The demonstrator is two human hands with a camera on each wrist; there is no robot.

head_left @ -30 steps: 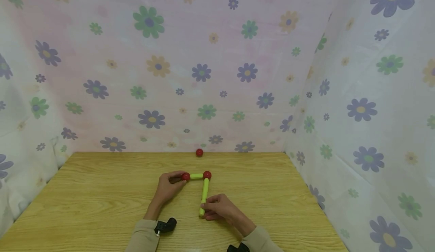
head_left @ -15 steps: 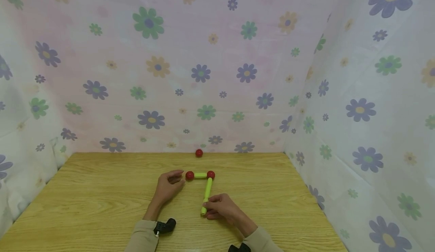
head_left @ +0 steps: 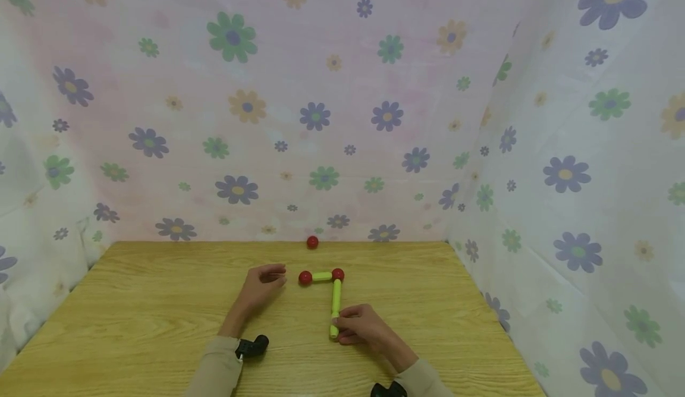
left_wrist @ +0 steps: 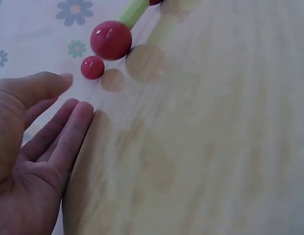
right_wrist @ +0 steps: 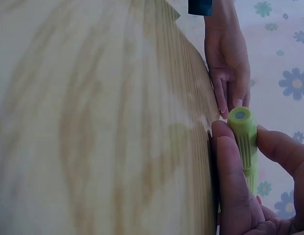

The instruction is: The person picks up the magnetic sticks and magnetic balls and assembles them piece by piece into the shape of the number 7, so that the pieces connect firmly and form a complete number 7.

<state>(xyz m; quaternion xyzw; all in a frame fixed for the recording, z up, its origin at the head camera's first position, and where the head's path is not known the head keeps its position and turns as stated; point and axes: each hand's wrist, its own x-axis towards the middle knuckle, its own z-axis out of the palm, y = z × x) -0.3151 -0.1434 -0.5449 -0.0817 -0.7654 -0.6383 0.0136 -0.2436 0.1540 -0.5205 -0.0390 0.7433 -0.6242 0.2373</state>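
Observation:
My right hand [head_left: 364, 328] pinches the near end of a long yellow-green magnetic rod [head_left: 336, 296] between thumb and fingers. A seam shows partway along this rod, and in the right wrist view its free end [right_wrist: 240, 116] has a silvery disc. The far end meets a red ball [head_left: 338, 274] at a corner. From that ball a short yellow-green rod [head_left: 322, 276] runs left to a second red ball [head_left: 305, 277]. Left of this second ball, with a gap between, my left hand [head_left: 262, 287] holds nothing; its fingers are extended and loosely bent.
A loose red ball [head_left: 313, 242] sits at the back edge of the wood-grain table [head_left: 160, 302]. Flower-printed cloth [head_left: 278, 177] hangs behind the table and along both sides. Each wrist wears a black camera mount [head_left: 253, 347].
My left hand has let go of the left red ball and drawn back left. The joined rods and balls have shifted right with my right hand, which keeps its pinch.

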